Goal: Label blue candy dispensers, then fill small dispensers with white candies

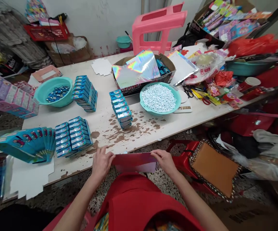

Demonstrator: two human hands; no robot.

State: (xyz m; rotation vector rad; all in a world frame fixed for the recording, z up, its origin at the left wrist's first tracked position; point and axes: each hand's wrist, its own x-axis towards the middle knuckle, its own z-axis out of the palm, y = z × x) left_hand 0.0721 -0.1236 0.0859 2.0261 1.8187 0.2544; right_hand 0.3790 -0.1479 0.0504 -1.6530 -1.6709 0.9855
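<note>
Close to my body, at the table's front edge, a shiny folded sheet [134, 160] with a reddish and lilac surface is stretched between my hands. My left hand [101, 163] pinches its left end and rests by the table edge. The top right corner is between the thumb and fingers of my right hand [164, 161]. Beyond the sheet stands a row of small teal boxes [121, 109]. Right of that row is a teal bowl [142, 104] full of pale blue pellets [158, 98]. More teal boxes [73, 134] are stacked to the left of my left hand.
Fanned teal cards [33, 142] lie at the left front. A second bowl [39, 93] holds shiny blue pieces. Behind, a carton [143, 85] carries holographic sheets [139, 69]. Scissors [188, 92] lie at right. A red stool-like seat with brown padding [214, 166] stands right of me.
</note>
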